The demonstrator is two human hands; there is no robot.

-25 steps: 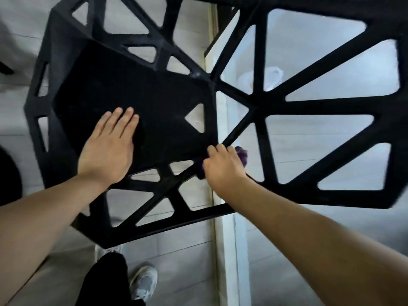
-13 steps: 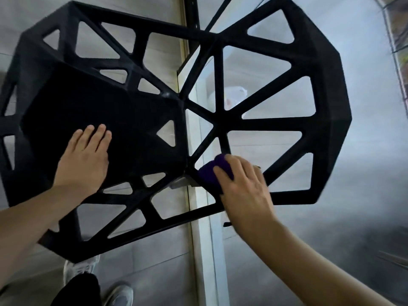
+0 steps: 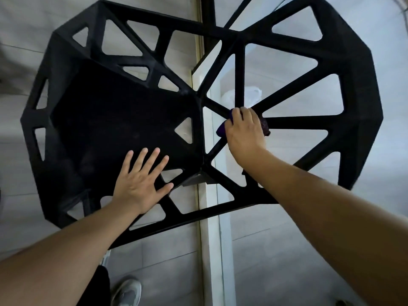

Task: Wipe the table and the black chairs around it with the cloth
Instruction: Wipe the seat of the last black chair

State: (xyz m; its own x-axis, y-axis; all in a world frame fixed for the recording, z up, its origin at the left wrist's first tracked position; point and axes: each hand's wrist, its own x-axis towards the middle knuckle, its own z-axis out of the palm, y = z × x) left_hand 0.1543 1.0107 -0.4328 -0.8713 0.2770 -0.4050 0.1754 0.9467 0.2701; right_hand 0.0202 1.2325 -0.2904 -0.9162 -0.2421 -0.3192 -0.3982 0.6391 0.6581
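My right hand (image 3: 245, 131) has its grip clenched round the purple cloth (image 3: 221, 128), pressing it onto the point where the backrest spokes of the black lattice chair (image 3: 357, 107) meet. At eight o'clock from it, my left hand (image 3: 141, 180) lies flat, grip released, fingers spread over the six o'clock edge of the seat panel (image 3: 114, 115). A grey shoe (image 3: 127, 291) shows on the tiled floor (image 3: 154, 272) below.

The person is wearing dark trousers (image 3: 95, 288); one leg is showing at the lower frame edge. A grey shoe (image 3: 127, 292) with a lighter sole is showing beside it. The left hand (image 3: 141, 186), right hand (image 3: 245, 131), left forearm (image 3: 66, 246) and right forearm (image 3: 331, 206) are showing bare.
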